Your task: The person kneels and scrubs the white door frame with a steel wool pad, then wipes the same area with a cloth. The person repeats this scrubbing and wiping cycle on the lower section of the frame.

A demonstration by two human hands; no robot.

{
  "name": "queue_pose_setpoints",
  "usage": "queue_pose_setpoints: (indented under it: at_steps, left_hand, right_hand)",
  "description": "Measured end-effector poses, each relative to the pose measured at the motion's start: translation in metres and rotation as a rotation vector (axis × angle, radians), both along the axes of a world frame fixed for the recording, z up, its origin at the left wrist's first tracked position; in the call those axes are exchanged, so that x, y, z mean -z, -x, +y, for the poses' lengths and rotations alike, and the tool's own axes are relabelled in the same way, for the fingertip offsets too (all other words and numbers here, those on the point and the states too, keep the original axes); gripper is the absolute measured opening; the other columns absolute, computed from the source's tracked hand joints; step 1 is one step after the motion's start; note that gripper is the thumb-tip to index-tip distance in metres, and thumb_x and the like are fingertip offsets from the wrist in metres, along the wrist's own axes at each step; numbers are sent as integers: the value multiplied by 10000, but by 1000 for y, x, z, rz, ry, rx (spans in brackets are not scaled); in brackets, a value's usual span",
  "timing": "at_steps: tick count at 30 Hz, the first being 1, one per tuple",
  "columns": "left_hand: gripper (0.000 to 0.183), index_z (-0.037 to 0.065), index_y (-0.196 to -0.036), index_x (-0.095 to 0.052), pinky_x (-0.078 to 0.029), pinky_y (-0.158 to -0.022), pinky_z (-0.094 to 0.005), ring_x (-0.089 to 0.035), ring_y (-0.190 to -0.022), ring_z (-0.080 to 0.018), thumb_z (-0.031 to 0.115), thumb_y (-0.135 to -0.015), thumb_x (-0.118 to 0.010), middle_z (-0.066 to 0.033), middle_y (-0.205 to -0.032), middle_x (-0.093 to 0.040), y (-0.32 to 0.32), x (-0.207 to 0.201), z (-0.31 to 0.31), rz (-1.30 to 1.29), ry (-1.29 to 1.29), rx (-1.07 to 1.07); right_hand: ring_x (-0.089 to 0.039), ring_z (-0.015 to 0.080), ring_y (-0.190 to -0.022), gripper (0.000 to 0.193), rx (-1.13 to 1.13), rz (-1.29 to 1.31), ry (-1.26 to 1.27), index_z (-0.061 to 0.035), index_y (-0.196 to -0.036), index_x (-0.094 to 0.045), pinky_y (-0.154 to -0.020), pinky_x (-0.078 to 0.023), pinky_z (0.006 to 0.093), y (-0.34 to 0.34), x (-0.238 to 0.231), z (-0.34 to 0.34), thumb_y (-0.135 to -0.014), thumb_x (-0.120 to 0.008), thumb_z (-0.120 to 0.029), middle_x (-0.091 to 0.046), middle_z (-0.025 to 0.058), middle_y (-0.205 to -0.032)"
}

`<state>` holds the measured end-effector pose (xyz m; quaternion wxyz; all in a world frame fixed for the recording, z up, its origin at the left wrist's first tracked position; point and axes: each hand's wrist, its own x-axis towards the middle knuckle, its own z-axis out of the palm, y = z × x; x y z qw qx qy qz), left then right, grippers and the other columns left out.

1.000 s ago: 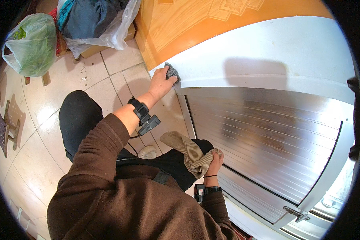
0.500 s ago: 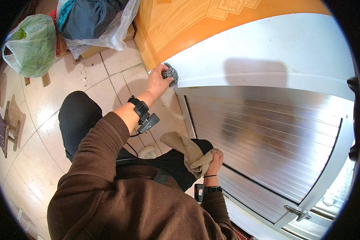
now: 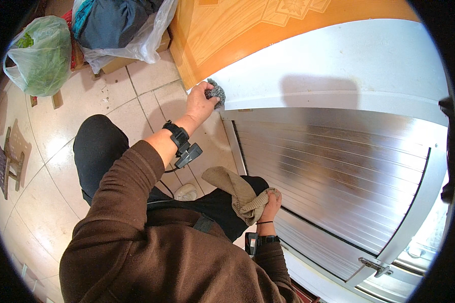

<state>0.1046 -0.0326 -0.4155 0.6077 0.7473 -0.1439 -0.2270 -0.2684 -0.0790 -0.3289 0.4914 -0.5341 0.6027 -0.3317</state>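
One grey scourer (image 3: pixel 217 94), one cloth (image 3: pixel 243 198)

No readable text or signs

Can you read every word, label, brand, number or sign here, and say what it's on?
No text can be read.
Right-wrist device: pale-and-red marking, too small to read.
Grey scrubber, striped cloth: no text visible.
Orange panel: flower decoration, no writing visible.
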Motion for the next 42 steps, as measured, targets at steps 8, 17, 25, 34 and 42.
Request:
queue_pose_setpoints:
  at_steps: [8,17,25,34,42]
  left_hand:
    - [318,12,-961,-596,-495,-757,-327,-610,-823,-225,88,-694,-751,-123,-888,-636,2,5,-2,-11,18,-38]
    - [297,27,-941,-625,-490,-724,-320,-588,-788,-226,84,-685,-763,-121,-919,-598,9,-25,3,-125,73,-58]
    - [260,48,-914,-653,-496,-718,-313,-573,-836,-244,24,-669,-737,-96,-901,-543,10,-99,5,-334,455,-43]
    - [313,84,-921,-683,-493,-709,-330,-551,-821,-255,24,-623,-756,-106,-918,-524,1,-113,8,-593,429,-1]
    - [284,74,-916,-677,-491,-715,-339,-545,-859,-267,34,-648,-764,-110,-934,-525,5,-93,7,-579,340,2]
  right_hand:
    - [-523,129,-783,255,-4,2,5,-40,-1075,-531,-684,-435,265,2,2,1,-845,-604,-124,-576,43,-891]
    - [-545,127,-773,308,-5,-6,17,-24,-1134,-524,-691,-455,264,1,4,1,-847,-585,-121,-573,41,-880]
    - [-544,133,-801,267,-17,14,20,-13,-1087,-528,-717,-444,262,-3,2,1,-850,-595,-117,-594,60,-896]
    - [-535,139,-792,275,-39,90,31,-5,-1067,-554,-716,-445,270,3,8,-5,-837,-611,-146,-587,49,-890]
    - [-549,123,-723,199,3,-5,-1,-46,-1018,-558,-655,-456,266,-6,4,-1,-837,-588,-124,-579,27,-830]
